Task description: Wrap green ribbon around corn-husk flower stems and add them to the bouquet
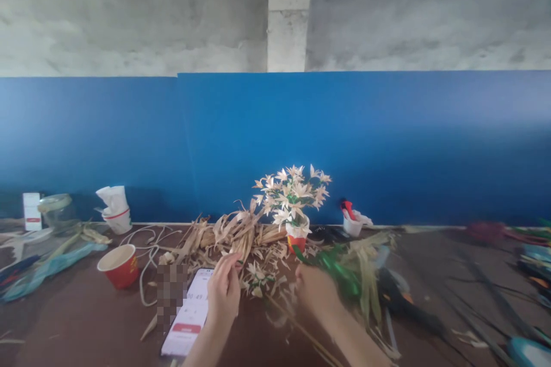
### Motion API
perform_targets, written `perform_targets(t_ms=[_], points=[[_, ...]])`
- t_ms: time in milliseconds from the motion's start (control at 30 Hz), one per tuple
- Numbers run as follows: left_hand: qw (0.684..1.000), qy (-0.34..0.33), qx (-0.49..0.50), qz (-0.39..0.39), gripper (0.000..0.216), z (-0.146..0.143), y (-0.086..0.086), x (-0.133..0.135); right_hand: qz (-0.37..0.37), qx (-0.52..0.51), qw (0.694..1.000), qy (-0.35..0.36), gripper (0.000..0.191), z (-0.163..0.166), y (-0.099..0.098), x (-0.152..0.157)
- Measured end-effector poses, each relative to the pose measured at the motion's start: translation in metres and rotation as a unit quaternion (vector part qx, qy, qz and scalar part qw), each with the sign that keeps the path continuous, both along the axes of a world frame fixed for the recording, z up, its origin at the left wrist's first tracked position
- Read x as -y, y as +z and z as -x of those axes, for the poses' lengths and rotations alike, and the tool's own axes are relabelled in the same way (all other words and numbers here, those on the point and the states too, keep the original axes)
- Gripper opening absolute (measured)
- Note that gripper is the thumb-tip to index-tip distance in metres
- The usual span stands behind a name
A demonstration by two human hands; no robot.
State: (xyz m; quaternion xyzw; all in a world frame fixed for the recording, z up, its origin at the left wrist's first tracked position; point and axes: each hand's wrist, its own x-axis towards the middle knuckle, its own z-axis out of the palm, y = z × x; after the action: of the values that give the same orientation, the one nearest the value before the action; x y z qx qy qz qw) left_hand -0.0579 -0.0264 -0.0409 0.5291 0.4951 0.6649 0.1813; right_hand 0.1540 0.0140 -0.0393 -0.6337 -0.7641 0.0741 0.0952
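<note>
My left hand (224, 289) is raised over the brown table (86, 321), fingers pinched together near a small pale paper flower (257, 273); what it pinches is too small to name. My right hand (315, 289) is blurred by motion, closed round a thin stick (297, 327) and a strand of green tape (340, 272). Behind them stands a cup of cream straw flowers (294, 195). Dried husk strips (235, 232) lie heaped in front of it.
A phone (189, 312) lies under my left wrist. A red paper cup (119, 265) lies tipped at the left, with a white cord (146, 252) beside it. Stacked cups (115, 209) and a jar (58, 212) stand at the back left. Blurred tools (529, 264) lie at the right.
</note>
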Motion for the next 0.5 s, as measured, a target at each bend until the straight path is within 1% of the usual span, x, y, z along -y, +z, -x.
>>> perform_targets(t_ms=[100,167,233,300,367,400,500], points=[[1.000,-0.010,-0.005,0.000,0.025,0.001,-0.003,0.000,-0.023,0.027,0.999,-0.025,0.019,0.007,0.001,0.000],[0.999,-0.033,-0.015,0.012,0.025,0.000,-0.007,0.000,-0.044,0.027,0.998,-0.022,0.018,0.007,0.006,0.000],[0.996,-0.067,-0.044,0.029,0.026,-0.002,-0.011,-0.001,-0.061,0.022,0.998,-0.026,0.017,0.000,0.012,-0.001],[0.991,-0.097,-0.084,0.037,0.026,-0.005,-0.015,0.000,-0.070,0.015,0.996,-0.048,0.029,-0.016,0.020,-0.005],[0.985,-0.119,-0.123,0.038,0.028,-0.009,-0.015,0.001,-0.072,0.009,0.994,-0.085,0.040,-0.039,0.028,-0.014],[0.981,-0.127,-0.140,0.040,0.028,-0.011,-0.014,0.001,-0.075,0.005,0.992,-0.106,0.041,-0.051,0.032,-0.020],[0.974,-0.138,-0.171,0.048,0.030,-0.015,-0.013,0.002,-0.072,-0.013,0.987,-0.144,0.030,-0.088,0.041,-0.040]])
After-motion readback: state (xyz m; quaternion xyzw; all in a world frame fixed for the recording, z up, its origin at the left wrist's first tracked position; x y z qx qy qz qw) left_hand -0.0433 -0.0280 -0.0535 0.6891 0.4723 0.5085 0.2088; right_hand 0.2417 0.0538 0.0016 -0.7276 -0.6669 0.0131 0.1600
